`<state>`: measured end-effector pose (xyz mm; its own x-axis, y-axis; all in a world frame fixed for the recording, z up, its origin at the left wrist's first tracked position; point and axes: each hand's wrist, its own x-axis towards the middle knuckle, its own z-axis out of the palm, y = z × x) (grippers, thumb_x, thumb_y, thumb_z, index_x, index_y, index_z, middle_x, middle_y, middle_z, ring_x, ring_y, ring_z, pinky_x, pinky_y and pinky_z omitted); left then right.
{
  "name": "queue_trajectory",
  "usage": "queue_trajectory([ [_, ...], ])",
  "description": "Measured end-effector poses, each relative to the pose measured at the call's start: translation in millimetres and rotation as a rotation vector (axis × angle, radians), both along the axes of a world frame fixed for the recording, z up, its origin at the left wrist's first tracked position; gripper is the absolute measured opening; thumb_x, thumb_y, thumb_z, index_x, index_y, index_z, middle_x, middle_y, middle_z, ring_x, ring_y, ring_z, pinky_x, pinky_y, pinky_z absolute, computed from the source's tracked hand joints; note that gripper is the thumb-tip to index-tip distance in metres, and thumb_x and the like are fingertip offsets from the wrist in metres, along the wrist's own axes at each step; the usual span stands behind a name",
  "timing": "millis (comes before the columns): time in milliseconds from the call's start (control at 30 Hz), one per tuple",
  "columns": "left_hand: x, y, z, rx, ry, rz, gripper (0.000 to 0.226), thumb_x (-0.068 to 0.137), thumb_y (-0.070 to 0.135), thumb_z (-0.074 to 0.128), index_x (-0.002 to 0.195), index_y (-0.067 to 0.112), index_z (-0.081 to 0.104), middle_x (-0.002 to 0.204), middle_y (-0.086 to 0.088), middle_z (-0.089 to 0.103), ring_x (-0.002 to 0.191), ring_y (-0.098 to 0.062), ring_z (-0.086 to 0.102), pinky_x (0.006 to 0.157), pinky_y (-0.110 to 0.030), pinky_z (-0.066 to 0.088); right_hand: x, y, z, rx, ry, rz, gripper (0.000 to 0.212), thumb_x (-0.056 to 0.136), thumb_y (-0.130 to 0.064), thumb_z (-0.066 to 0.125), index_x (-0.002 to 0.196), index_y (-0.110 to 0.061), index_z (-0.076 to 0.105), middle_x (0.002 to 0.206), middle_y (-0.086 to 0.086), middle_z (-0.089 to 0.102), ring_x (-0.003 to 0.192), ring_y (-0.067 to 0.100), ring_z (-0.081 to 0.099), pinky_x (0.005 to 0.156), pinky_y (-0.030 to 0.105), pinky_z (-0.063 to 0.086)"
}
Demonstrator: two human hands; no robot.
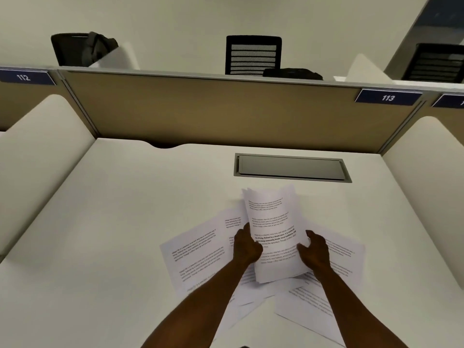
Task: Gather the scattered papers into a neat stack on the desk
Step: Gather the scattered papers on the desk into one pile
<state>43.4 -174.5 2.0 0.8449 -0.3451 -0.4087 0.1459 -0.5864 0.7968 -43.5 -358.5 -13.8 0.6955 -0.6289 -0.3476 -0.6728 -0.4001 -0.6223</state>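
Note:
A bundle of printed white papers [273, 222] is lifted off the white desk [120, 222], tilted with its top edge away from me. My left hand [244, 247] grips the bundle's left edge. My right hand [313, 249] holds its right edge. Under and around the bundle, several loose printed sheets lie fanned on the desk: one to the left [198, 254], one to the right [349, 259], one at the lower right [308, 310]. My forearms cover parts of the lower sheets.
A grey metal cable hatch [291, 168] is set into the desk just beyond the papers. A tan partition [213, 111] closes the back, with rounded white side dividers left [42, 136] and right [424, 156]. Black chairs stand behind the partition.

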Motion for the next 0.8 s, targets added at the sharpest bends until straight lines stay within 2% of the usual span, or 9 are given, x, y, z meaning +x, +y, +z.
queue_trajectory([
  [67,-2.1,-2.8,-4.1,0.17,-0.034,0.044,0.07,0.086,0.018,0.063,0.149,0.016,0.034,0.153,-0.017,0.027,0.143,-0.036,0.026,0.116,-0.042,0.033,4.3,0.4,-1.6,-0.015,0.022,0.037,0.068,0.092,-0.021,0.064,0.149,-0.005,0.032,0.152,0.019,0.037,0.142,0.032,0.033,0.118,0.037,0.022],
  [133,-3.0,-3.4,-9.4,0.288,-0.062,0.076,0.072,0.084,0.026,0.065,0.148,0.02,0.034,0.163,-0.019,-0.005,0.151,-0.038,-0.004,0.122,-0.049,0.014,7.6,-0.9,-2.7,-0.014,0.036,0.056,0.07,0.092,-0.025,0.064,0.15,-0.005,0.031,0.153,0.017,0.037,0.142,0.031,0.033,0.117,0.035,0.023],
  [167,-2.9,-2.8,-10.8,0.312,-0.045,0.086,0.074,0.083,0.029,0.066,0.149,0.021,0.033,0.163,-0.021,-0.015,0.151,-0.039,-0.013,0.123,-0.051,0.008,8.7,-1.9,-3.7,-0.023,0.048,0.065,0.07,0.092,-0.027,0.064,0.15,-0.005,0.031,0.153,0.016,0.038,0.142,0.031,0.034,0.116,0.035,0.023],
  [233,-1.0,-1.4,-13.4,0.323,0.023,0.095,0.078,0.084,0.034,0.066,0.151,0.024,0.029,0.161,-0.026,-0.021,0.15,-0.041,-0.017,0.123,-0.053,0.005,10.7,-3.9,-6.1,-0.051,0.073,0.078,0.072,0.092,-0.031,0.064,0.15,-0.004,0.031,0.154,0.016,0.038,0.142,0.031,0.034,0.117,0.036,0.024],
  [400,2.0,-1.4,-18.8,0.296,0.06,0.114,0.08,0.085,0.037,0.066,0.153,0.029,0.026,0.161,-0.027,-0.017,0.151,-0.043,-0.012,0.121,-0.054,0.006,17.5,-7.5,-9.0,-0.053,0.058,0.024,0.072,0.089,-0.032,0.067,0.147,-0.003,0.036,0.149,0.02,0.044,0.138,0.034,0.04,0.115,0.04,0.03],
  [567,7.8,3.6,-22.5,0.235,0.056,0.233,0.069,0.084,0.035,0.066,0.147,0.032,0.039,0.163,-0.024,-0.003,0.15,-0.041,-0.004,0.121,-0.053,0.004,20.2,-1.5,-9.7,-0.042,0.055,0.029,0.075,0.086,-0.028,0.072,0.147,-0.003,0.036,0.148,0.02,0.045,0.137,0.035,0.041,0.114,0.04,0.032],
  [800,22.0,0.1,-11.4,0.135,0.085,0.429,0.034,0.078,0.033,0.071,0.112,0.035,0.066,0.147,-0.011,0.027,0.137,-0.034,0.025,0.116,-0.048,0.019,11.8,4.6,-18.5,-0.188,0.124,0.132,0.075,0.089,-0.028,0.067,0.15,-0.006,0.03,0.152,0.016,0.038,0.14,0.031,0.036,0.114,0.038,0.029],
])
